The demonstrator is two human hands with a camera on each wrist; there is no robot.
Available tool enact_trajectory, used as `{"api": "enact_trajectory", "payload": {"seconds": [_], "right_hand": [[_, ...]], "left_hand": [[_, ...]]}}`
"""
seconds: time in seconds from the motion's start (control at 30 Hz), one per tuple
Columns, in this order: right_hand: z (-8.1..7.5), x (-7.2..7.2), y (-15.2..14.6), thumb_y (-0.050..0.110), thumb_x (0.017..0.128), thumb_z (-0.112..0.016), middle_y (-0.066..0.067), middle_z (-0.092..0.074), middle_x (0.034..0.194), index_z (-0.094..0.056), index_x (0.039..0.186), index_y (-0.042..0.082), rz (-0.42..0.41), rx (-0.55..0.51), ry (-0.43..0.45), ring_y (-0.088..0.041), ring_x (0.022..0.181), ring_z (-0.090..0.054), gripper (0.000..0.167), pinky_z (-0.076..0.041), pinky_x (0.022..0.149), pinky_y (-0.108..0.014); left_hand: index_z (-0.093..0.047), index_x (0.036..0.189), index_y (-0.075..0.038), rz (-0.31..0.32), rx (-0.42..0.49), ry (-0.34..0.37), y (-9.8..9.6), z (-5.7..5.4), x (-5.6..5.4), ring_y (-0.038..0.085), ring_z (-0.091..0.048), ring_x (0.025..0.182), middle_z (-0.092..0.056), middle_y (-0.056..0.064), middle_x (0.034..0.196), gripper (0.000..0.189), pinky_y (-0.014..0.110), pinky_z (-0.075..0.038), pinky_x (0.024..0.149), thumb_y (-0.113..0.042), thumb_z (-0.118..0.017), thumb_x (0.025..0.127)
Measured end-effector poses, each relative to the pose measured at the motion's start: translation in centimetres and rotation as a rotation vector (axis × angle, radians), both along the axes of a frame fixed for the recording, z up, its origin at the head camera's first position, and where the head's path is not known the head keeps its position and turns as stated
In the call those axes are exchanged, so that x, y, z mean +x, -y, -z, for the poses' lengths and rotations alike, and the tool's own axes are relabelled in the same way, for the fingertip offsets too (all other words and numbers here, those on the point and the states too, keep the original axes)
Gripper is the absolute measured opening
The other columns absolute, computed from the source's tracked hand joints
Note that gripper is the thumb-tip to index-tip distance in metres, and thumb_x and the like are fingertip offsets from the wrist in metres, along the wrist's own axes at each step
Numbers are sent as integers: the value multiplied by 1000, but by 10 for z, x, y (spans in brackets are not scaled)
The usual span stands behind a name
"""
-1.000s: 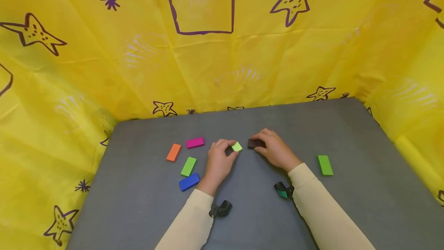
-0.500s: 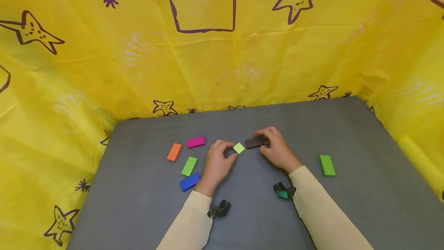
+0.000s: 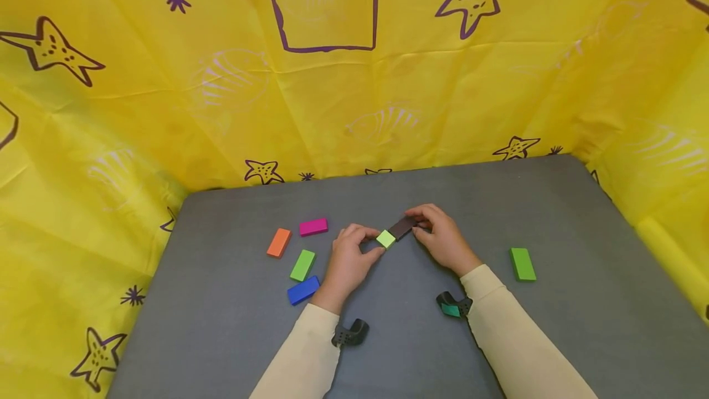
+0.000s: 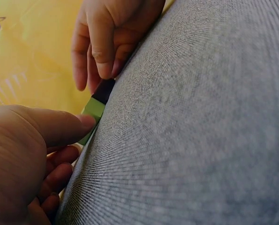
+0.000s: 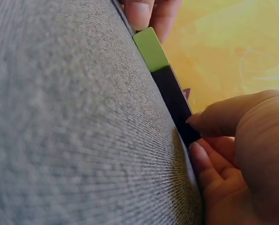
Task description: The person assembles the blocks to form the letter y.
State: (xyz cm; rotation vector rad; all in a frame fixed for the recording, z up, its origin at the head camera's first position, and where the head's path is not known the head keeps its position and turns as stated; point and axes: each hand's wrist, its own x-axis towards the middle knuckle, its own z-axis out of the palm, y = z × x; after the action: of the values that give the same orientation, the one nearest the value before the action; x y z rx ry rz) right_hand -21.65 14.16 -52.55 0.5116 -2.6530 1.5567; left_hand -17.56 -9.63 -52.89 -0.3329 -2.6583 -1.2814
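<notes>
A small light green block (image 3: pixel 386 239) with a square top lies on the grey table, pinched between the thumb and fingers of my left hand (image 3: pixel 350 263). End to end with it, and seemingly touching in the right wrist view, is a longer dark brown block (image 5: pixel 173 101). My right hand (image 3: pixel 444 241) holds that brown block by its far right end, thumb on the near side. In the left wrist view the left thumb (image 4: pixel 67 125) presses the green block (image 4: pixel 92 112), and its other fingertips are partly hidden.
Left of my left hand lie a magenta block (image 3: pixel 313 227), an orange block (image 3: pixel 279 243), a green block (image 3: pixel 302 265) and a blue block (image 3: pixel 303 290). Another green block (image 3: pixel 522 265) lies to the right. A yellow patterned cloth (image 3: pixel 332 109) stands behind the table (image 3: pixel 410 337).
The brown block has turned from nearly level to slanted, and its left end has come against the light green block. The light green block has shifted slightly right with my left hand.
</notes>
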Motion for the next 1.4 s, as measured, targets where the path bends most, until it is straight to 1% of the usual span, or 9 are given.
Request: {"api": "enact_trajectory", "payload": {"seconds": [0.13,0.33,0.6,1.4], "right_hand": [[-1,1,0,-5,103,-71,-15,-66,130,-72,131,1,2,2,2,-34,118,-65,29,-52,104,-53],[1,2,0,-4,103,-72,-14,-68,130,-73,132,2,2,24,-4,-33,117,-66,29,-53,103,-53],[2,2,0,-5,103,-72,-14,-69,129,-73,131,2,-4,19,-24,-33,117,-66,29,-53,104,-54],[3,0,0,-4,104,-71,-13,-69,130,-73,132,3,-8,15,-14,-33,118,-66,29,-52,105,-55]], "left_hand": [[-82,115,-9,7,-7,10,0,-1,0,25,-60,104,-70,1,109,28,50,-39,91,-12,-93,90],[-81,118,-11,19,-24,35,0,1,1,23,-59,106,-70,-1,110,30,47,-37,92,-16,-93,91],[-81,119,-11,18,-43,48,-2,-1,2,22,-59,106,-70,-1,110,31,46,-36,90,-18,-93,91],[-81,120,-14,24,-72,59,-2,-1,2,20,-58,106,-71,-3,112,31,44,-34,88,-22,-92,92]]}}
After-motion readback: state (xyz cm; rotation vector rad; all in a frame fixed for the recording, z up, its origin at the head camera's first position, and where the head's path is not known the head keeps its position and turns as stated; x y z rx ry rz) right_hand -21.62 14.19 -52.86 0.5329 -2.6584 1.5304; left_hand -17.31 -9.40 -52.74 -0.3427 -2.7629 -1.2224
